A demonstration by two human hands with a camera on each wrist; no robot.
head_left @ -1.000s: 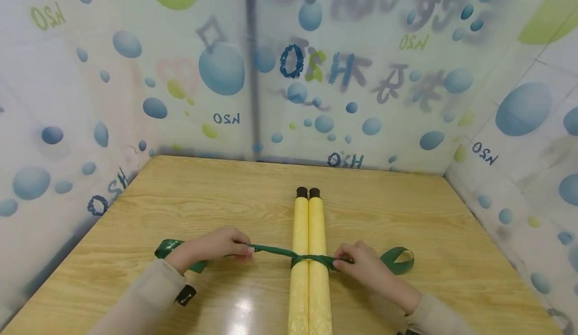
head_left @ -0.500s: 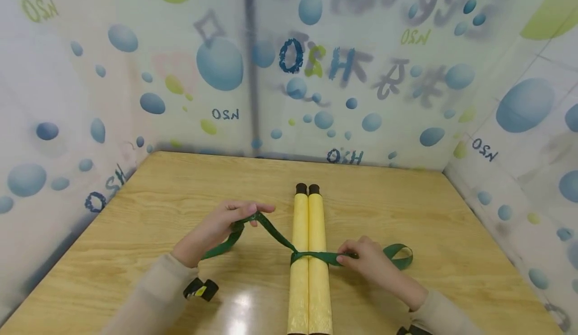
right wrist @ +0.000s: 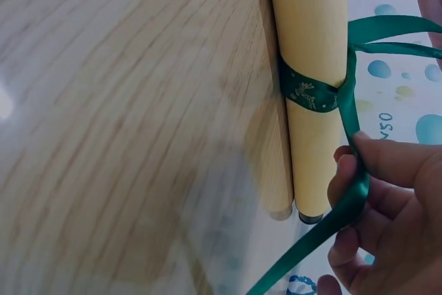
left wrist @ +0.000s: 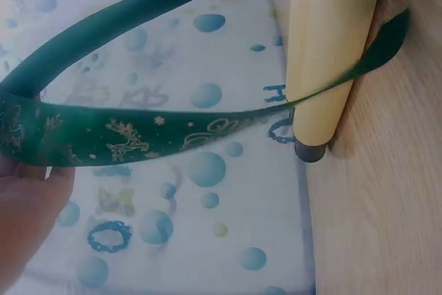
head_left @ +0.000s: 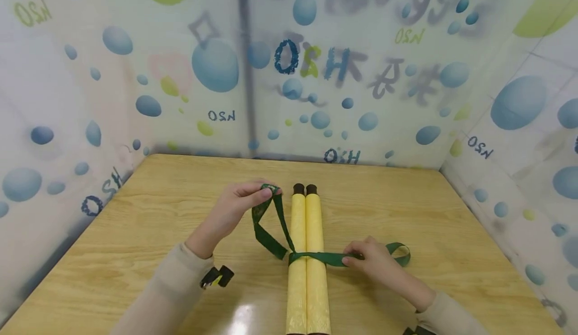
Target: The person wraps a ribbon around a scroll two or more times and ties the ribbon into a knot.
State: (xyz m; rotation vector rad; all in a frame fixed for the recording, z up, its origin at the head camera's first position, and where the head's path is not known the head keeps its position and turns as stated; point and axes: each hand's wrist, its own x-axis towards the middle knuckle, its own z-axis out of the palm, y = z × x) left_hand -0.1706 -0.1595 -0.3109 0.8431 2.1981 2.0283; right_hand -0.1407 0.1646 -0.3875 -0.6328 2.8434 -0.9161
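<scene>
Two yellow rolls (head_left: 296,290) with dark end caps lie side by side on the table. A green ribbon (head_left: 331,259) printed with pale reindeer and lettering wraps around both near their middle, crossing at the left roll. Raised to the left of the rolls' far ends, my left hand (head_left: 230,209) pinches one tail of the ribbon between thumb and fingers, and that tail hangs in a loop with its loose end near the crossing. To the right of the rolls, low over the table, my right hand (head_left: 372,262) pinches the other tail, whose end curls beyond the hand.
The wooden table (head_left: 203,189) carries the rolls. Printed curtain-like walls (head_left: 180,74) with blue and green bubbles stand behind it and on both sides. A dark wrist device (head_left: 218,277) sits at the left sleeve.
My left hand has risen and moved away toward the far end of the rolls, lifting its ribbon tail off the table into a loop. The right hand has stayed nearly in place.
</scene>
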